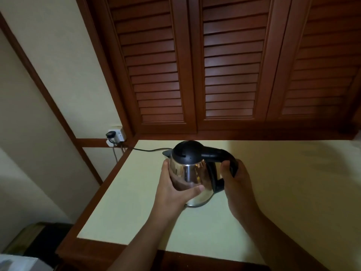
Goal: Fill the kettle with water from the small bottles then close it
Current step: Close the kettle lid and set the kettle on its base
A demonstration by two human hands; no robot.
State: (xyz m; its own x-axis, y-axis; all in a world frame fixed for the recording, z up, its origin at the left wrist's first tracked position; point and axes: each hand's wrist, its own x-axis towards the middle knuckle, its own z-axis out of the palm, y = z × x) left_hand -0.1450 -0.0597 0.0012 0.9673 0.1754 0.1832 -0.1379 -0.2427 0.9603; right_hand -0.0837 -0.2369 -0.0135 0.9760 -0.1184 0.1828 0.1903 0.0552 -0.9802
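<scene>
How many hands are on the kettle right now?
2. The left hand wraps the kettle's steel body on its left side; the right hand grips the black handle on its right. Neither is hidden.

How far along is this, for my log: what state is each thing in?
kettle: lid shut, held in both hands.
left hand: grips the kettle's steel body.
right hand: grips the handle.
plug: in the wall socket.
louvred doors: shut.

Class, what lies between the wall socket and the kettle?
In the head view, a black power cord lies along the countertop between the wall socket and the kettle.
</scene>
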